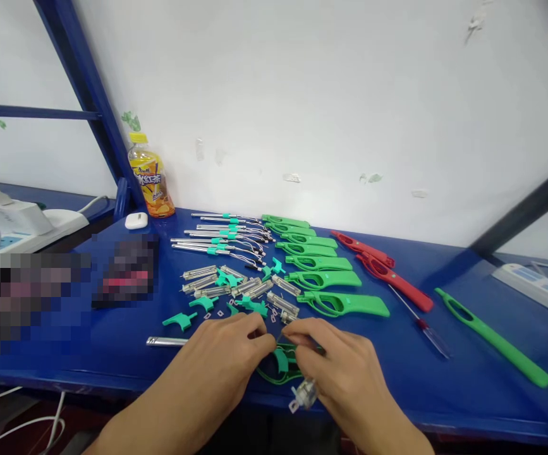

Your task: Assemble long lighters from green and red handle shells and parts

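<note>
Near the table's front edge, a green lighter shell half (274,381) lies under my hands with a teal trigger (280,360) in it. My left hand (236,344) is closed in a pinch over its left end; what the fingertips hold is too small to make out. Facing it, my right hand (337,357) pinches near a thin piece at its fingertips. A clear lighter fuel tank (306,393) with a metal valve end sticks out below the right palm, held by the curled fingers. A silver metal tube (165,342) reaches out from behind my left wrist.
Beyond my hands lie several clear fuel tanks (207,282), teal triggers (180,321), metal tubes with wires (212,251) and green shells (349,304). Rightward are red shells (397,282), a screwdriver (432,335) and a long green shell (496,341). A drink bottle (153,183) stands back left.
</note>
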Motion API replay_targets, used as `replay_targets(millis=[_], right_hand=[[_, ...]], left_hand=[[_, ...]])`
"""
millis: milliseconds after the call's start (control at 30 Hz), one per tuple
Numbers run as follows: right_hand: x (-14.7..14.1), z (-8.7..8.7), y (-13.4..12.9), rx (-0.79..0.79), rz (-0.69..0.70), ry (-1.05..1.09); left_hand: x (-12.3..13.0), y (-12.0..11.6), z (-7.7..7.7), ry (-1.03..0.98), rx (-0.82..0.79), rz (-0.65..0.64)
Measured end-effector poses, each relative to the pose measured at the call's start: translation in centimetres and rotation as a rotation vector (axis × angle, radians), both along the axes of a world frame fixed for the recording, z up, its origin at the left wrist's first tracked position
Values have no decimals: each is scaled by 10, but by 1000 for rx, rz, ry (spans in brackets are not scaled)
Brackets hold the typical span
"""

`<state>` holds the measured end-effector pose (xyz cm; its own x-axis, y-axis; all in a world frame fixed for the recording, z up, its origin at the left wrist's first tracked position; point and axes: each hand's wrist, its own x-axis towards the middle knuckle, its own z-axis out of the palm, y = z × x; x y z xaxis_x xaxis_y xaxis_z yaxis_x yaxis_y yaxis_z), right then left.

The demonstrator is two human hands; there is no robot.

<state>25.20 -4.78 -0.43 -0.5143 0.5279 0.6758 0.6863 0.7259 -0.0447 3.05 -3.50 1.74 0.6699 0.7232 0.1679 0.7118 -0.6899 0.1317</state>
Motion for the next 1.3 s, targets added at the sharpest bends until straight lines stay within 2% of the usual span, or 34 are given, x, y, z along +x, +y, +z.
replay_targets(millis=[167, 233, 400, 533, 667, 767, 867, 933, 1000, 1133, 1300], right_hand=[[-1, -9, -1, -122, 21, 218], [-1, -11, -3, -192, 16, 223], [1, -11, -3, -255, 47, 182], [2, -12, -3, -288, 94, 249], [1, -12, -4, -306, 115, 286], [1, -9, -4, -265, 63, 411], [4, -3, -4, -196, -109, 552], [8, 0, -6, -206, -217, 525], [12, 2, -9, -255, -246, 436], [18, 1, -11, -318, -228, 340], [20, -6, -8, -218, -178, 275]], left_hand=[[-7, 3, -6, -3, -11, -7], [-9, 4, -6, -32, -45, -7], [-9, 4, -2, -84, -78, 2], [-1, 0, -1, -232, -69, 27], [10, 1, -10, -389, -52, 37], [16, 3, -20, -475, 10, 12], [19, 5, -25, -542, 147, -37], [20, 7, -26, -578, 211, -61], [20, 8, -26, -595, 229, -66], [20, 9, -27, -627, 213, -64], [20, 10, -29, -631, 222, -78]])
